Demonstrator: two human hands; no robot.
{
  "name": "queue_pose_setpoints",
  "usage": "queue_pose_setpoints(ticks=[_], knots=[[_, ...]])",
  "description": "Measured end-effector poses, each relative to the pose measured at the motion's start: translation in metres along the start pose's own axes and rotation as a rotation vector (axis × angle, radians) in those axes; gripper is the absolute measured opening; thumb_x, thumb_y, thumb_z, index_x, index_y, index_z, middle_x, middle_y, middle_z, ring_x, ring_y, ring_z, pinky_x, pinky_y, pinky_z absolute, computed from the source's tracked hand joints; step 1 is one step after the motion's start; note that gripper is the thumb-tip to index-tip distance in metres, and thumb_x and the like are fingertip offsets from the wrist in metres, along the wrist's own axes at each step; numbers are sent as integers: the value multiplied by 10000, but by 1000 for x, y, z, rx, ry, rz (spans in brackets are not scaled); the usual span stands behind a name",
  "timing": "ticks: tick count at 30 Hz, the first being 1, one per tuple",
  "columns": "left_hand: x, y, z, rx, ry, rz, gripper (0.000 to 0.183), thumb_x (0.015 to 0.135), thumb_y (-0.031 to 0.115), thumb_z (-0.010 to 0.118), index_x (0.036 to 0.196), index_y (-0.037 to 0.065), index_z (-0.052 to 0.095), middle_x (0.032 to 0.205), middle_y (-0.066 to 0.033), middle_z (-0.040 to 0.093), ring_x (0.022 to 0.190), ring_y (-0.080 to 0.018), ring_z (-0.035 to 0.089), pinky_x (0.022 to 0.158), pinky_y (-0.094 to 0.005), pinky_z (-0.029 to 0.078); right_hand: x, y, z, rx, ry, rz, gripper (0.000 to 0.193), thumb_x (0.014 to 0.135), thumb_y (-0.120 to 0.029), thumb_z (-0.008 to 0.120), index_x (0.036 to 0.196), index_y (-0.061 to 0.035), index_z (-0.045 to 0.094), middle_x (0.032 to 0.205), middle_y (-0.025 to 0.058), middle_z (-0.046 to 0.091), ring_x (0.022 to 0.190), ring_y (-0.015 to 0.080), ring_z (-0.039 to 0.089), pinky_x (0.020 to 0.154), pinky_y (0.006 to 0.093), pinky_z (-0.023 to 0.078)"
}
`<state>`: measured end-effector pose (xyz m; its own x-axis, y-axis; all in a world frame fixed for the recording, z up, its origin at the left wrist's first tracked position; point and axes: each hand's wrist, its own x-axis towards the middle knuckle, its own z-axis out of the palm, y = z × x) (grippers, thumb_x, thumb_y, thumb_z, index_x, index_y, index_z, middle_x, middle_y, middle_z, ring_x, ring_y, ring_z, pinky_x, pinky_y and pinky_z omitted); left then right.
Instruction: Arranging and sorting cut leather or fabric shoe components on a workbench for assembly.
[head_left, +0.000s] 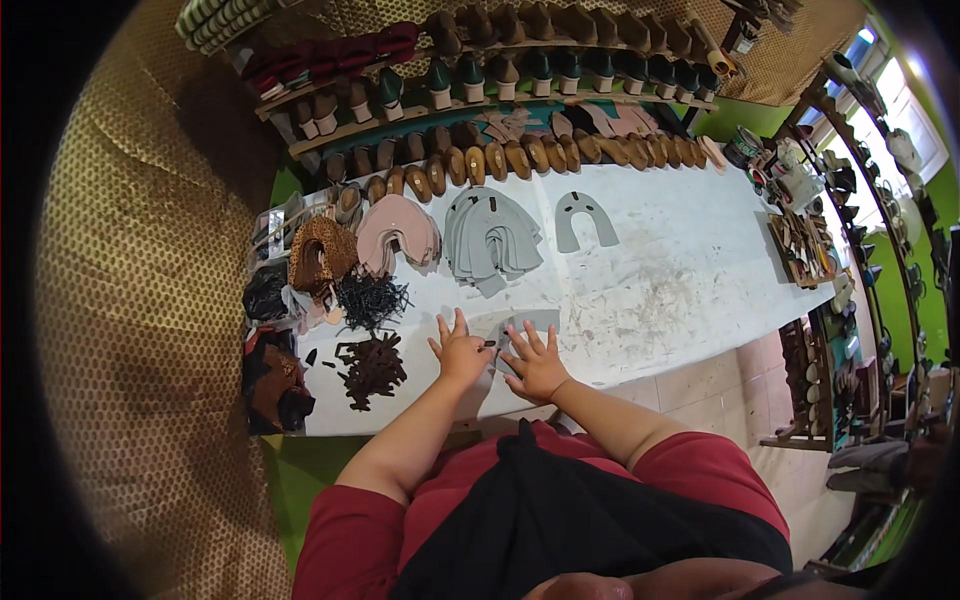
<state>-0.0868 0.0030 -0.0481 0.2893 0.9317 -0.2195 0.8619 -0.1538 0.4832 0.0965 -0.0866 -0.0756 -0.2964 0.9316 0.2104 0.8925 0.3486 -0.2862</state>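
Observation:
A grey U-shaped shoe-upper piece (pixel 540 319) lies on the white table near its front edge, partly covered by my hands. My left hand (pixel 462 354) rests beside its left side with the fingers spread. A small dark strip (pixel 488 344) is at the left thumb; whether the thumb presses on it I cannot tell. My right hand (pixel 538 366) lies flat over the piece, fingers apart. Farther back sit a stack of grey upper pieces (pixel 492 240) and a single grey upper piece (pixel 588 223) with dark marks on it.
Pink upper pieces (pixel 397 232) and leopard-print pieces (pixel 322 252) lie at the left. Nearer are a pile of black strips (pixel 372 300) and a pile of dark brown strips (pixel 372 368). Shoe lasts (pixel 495 160) line the back. A tool tray (pixel 800 248) stands at the right edge.

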Motion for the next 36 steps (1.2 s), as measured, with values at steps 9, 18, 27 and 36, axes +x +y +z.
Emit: queue_pose_setpoints(ticks=[9,18,27,36], knots=[[-22,-5,15,61,89,325,110,749,262,796,824,181,790,1629,-122,285,1503,-431,159,1132,-719,84,0,-1,1,0,-58,61,412,880,-447,620,1139,-142,720,1622,154,259,1500,430,176,1104,762,115],[-42,-8,23,118,216,498,154,832,245,692,933,185,791,1612,-212,271,1495,-495,132,1137,-705,114,-11,13,14,217,321,-27,385,837,-460,668,1076,-166,734,1609,154,281,1484,427,218,1111,750,95],[-12,-6,11,40,162,301,133,790,297,723,853,216,807,1631,-205,223,1492,-525,81,1135,-711,121,-5,3,6,49,153,23,464,832,-504,671,1187,-211,729,1614,149,276,1501,424,158,1087,779,73],[11,31,-8,256,-87,187,136,721,317,791,824,230,809,1636,-190,236,1512,-487,49,1158,-684,84,-8,6,6,69,159,7,457,831,-503,673,1169,-203,735,1607,143,294,1500,422,163,1081,787,77]])
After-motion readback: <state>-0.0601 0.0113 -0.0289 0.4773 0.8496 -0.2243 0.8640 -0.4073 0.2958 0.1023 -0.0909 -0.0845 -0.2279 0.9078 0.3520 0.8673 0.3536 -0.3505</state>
